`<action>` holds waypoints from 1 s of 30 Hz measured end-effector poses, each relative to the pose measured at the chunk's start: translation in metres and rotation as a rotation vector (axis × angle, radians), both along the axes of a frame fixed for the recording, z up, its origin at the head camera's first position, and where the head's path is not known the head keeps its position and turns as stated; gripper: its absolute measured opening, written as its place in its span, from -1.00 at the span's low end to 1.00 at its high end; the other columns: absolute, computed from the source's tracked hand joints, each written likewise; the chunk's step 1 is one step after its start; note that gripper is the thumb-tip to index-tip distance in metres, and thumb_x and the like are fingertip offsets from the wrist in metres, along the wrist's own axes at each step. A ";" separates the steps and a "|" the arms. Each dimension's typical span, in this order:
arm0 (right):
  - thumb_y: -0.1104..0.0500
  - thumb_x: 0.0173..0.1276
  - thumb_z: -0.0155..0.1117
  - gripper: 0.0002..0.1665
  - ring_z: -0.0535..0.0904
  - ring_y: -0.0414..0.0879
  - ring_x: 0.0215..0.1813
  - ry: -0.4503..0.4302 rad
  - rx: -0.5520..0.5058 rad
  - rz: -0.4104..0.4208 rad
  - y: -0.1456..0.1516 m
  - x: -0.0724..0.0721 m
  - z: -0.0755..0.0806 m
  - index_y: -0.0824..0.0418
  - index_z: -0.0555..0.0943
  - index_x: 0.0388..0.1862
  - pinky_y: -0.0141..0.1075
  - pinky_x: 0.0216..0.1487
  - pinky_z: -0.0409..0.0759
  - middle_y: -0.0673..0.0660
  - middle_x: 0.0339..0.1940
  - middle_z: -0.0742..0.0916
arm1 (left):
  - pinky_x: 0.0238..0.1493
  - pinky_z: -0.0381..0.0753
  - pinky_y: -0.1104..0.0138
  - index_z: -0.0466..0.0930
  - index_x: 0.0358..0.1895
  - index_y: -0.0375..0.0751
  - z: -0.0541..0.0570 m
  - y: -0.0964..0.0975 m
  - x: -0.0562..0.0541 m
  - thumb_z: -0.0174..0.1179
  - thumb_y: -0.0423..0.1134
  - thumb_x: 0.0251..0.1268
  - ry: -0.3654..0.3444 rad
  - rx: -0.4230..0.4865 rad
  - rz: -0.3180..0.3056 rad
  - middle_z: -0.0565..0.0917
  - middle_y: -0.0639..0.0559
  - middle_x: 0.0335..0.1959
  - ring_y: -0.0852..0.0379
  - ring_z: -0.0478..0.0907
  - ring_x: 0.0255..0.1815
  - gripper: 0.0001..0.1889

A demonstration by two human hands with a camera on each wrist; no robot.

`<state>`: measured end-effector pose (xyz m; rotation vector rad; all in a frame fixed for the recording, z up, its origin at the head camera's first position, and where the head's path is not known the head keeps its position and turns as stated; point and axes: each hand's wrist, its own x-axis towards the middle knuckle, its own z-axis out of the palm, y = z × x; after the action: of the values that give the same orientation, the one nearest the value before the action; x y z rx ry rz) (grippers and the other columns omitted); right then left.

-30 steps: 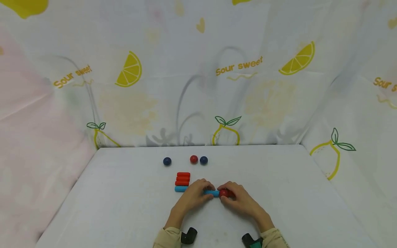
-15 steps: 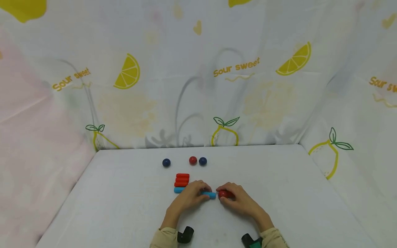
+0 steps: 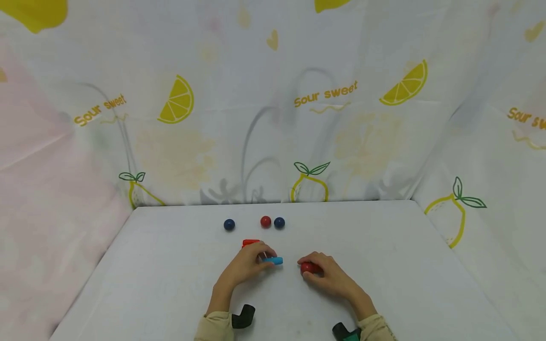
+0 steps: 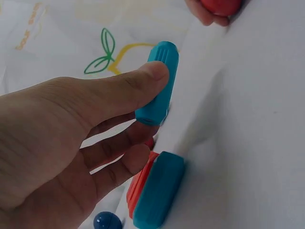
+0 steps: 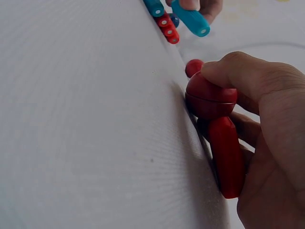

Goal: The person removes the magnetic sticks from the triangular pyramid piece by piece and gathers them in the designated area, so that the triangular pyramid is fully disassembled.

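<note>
My left hand [image 3: 245, 263] pinches a blue rod [image 4: 157, 102] between thumb and fingers, clear of the table. Just below that hand in the left wrist view lies a second blue rod [image 4: 161, 193], beside several red rods [image 5: 169, 31]. In the head view the hand hides most of this row. To the right, my right hand [image 3: 330, 275] holds a red ball [image 5: 209, 98] low at the tabletop, thumb on top of it. A red rod [image 5: 226, 160] meets the ball end-on and lies along the fingers, some of which are hidden behind it.
Toward the back of the white table [image 3: 362, 227] sit a dark blue ball [image 3: 229, 225], a red ball [image 3: 266, 221] and another dark blue ball [image 3: 279, 223]. A lemon-printed cloth [image 3: 264, 142] hangs behind the table's far edge.
The left hand has drawn the blue rod away to the left from the red ball, opening a gap, and now hovers by the rod row. The right hand stays almost still.
</note>
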<state>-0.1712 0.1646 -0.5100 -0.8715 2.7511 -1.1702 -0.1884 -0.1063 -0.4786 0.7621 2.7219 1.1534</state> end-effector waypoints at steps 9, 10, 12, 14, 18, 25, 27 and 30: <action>0.00 0.32 0.23 -0.66 0.45 -0.25 -0.02 -0.015 -0.006 0.000 0.000 0.001 0.001 -0.11 0.53 0.08 -0.26 -0.01 0.41 -0.20 -0.02 0.62 | -0.18 0.54 0.40 0.66 -0.25 -0.02 0.005 -0.028 -0.001 0.38 -0.25 0.05 -0.016 0.037 0.040 0.64 0.14 -0.35 0.33 0.51 -0.33 -0.83; 0.00 0.32 0.23 -0.66 0.45 -0.25 -0.02 -0.014 -0.007 0.000 0.000 0.001 0.001 -0.11 0.53 0.08 -0.26 -0.01 0.41 -0.20 -0.02 0.62 | -0.18 0.54 0.40 0.66 -0.26 -0.01 0.006 -0.031 -0.001 0.38 -0.24 0.05 -0.030 0.041 0.042 0.64 0.13 -0.33 0.32 0.51 -0.33 -0.83; 0.00 0.32 0.23 -0.66 0.46 -0.26 -0.03 -0.008 -0.009 0.001 0.000 0.001 0.001 -0.11 0.53 0.07 -0.26 -0.01 0.41 -0.20 -0.02 0.63 | -0.19 0.54 0.40 0.66 -0.27 -0.01 0.006 -0.036 -0.001 0.39 -0.22 0.04 -0.043 0.042 0.042 0.64 0.10 -0.31 0.31 0.51 -0.32 -0.83; 0.00 0.31 0.24 -0.66 0.46 -0.27 -0.03 -0.003 -0.011 0.000 0.000 0.001 0.000 -0.11 0.54 0.07 -0.27 -0.01 0.40 -0.21 -0.03 0.63 | -0.18 0.54 0.41 0.66 -0.28 0.01 0.005 -0.041 -0.001 0.39 -0.19 0.04 -0.058 0.043 0.040 0.63 0.12 -0.30 0.32 0.51 -0.32 -0.84; 0.00 0.32 0.23 -0.66 0.47 -0.26 -0.03 0.014 -0.013 0.003 0.001 0.000 -0.001 -0.09 0.54 0.08 -0.28 -0.02 0.39 -0.18 -0.03 0.64 | -0.20 0.55 0.42 0.66 -0.31 -0.02 0.003 -0.050 -0.001 0.38 -0.17 0.05 -0.071 0.051 0.021 0.62 0.17 -0.35 0.33 0.50 -0.33 -0.86; 0.00 0.33 0.22 -0.65 0.48 -0.24 -0.03 0.004 -0.023 0.016 0.003 0.000 -0.001 -0.06 0.54 0.09 -0.30 -0.02 0.41 -0.14 -0.02 0.65 | -0.24 0.54 0.44 0.64 -0.37 -0.03 0.000 -0.059 0.000 0.38 -0.21 0.05 -0.082 0.022 0.016 0.59 0.19 -0.43 0.32 0.49 -0.35 -0.89; 0.00 0.32 0.23 -0.64 0.48 -0.24 -0.03 0.000 -0.028 0.018 0.003 0.000 0.001 -0.07 0.54 0.10 -0.31 -0.02 0.42 -0.15 -0.02 0.65 | -0.27 0.51 0.46 0.64 -0.37 -0.01 0.000 -0.059 -0.001 0.38 -0.20 0.05 -0.092 0.008 0.026 0.57 0.19 -0.44 0.31 0.47 -0.36 -0.89; -0.01 0.32 0.23 -0.64 0.48 -0.24 -0.03 -0.009 -0.027 0.022 0.003 -0.001 0.000 -0.08 0.54 0.10 -0.31 -0.02 0.41 -0.14 -0.01 0.65 | -0.30 0.48 0.47 0.63 -0.37 -0.02 -0.002 -0.058 -0.001 0.39 -0.21 0.05 -0.110 0.002 0.040 0.55 0.18 -0.45 0.29 0.45 -0.37 -0.89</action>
<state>-0.1721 0.1675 -0.5096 -0.8953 2.7178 -1.2070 -0.1896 -0.1641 -0.4805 0.6277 2.6574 1.1692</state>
